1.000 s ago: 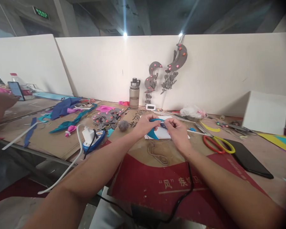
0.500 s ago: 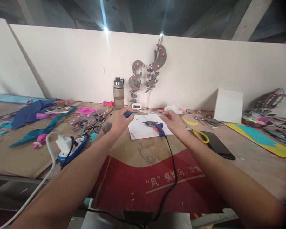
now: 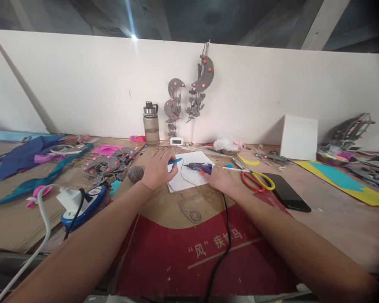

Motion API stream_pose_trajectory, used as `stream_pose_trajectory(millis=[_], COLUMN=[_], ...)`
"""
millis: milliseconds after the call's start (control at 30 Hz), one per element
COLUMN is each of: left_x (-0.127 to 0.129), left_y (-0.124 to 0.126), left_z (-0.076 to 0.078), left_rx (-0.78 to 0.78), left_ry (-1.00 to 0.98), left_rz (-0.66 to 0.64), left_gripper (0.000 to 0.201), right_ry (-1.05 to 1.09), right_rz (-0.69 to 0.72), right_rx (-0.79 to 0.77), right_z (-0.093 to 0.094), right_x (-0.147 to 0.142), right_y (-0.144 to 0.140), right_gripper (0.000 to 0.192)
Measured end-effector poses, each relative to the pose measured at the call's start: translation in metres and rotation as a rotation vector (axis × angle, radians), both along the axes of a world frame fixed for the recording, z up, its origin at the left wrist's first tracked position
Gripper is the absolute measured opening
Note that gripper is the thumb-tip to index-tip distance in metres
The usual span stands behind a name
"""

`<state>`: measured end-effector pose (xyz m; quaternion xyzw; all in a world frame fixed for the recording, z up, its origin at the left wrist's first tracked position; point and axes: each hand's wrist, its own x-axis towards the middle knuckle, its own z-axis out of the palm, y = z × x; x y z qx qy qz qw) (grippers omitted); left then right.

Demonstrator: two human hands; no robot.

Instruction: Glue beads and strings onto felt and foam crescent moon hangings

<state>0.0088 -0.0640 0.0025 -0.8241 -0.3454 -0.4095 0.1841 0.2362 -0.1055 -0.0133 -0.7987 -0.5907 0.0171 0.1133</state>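
Note:
My left hand rests on the table with its fingers closed on a small teal felt piece, at the left edge of a white sheet. A thin grey string runs from that hand and coils in front of the sheet. My right hand lies over the handle of a blue hot glue gun that sits on the sheet, nozzle pointing left. Its black cord trails toward me.
Left: a grey yarn ball, grey felt shapes with pink dots, a power strip with a charger, teal and blue cloth. Behind: a water bottle, hanging moon ornaments. Right: red and yellow scissors, a black phone, a white box.
My hands came apart. The left hand carried the teal piece down to the sheet's left edge. The right hand dropped onto the glue gun. The camera turned right and down.

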Motion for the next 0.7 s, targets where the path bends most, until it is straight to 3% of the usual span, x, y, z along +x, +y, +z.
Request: stream_pose_trajectory(millis=[267, 400, 567, 700], left_x=[0.006, 0.009, 0.005, 0.000], left_y=[0.008, 0.011, 0.015, 0.020], left_z=[-0.019, -0.029, -0.030, -0.030], left_rx=[-0.089, -0.118, -0.104, -0.102], left_ry=[0.106, 0.180, 0.150, 0.085], left_rz=[-0.072, -0.093, -0.100, -0.096], left_gripper=[0.009, 0.010, 0.011, 0.012], right_ry=[0.277, 0.433, 0.620, 0.802], right_rz=[0.039, 0.073, 0.119, 0.142], right_rx=[0.361, 0.422, 0.558, 0.495], right_z=[0.001, 0.002, 0.010, 0.013], right_x=[0.015, 0.013, 0.014, 0.012], right_y=[-0.008, -0.008, -0.009, -0.012], right_gripper=[0.034, 0.033, 0.033, 0.030])
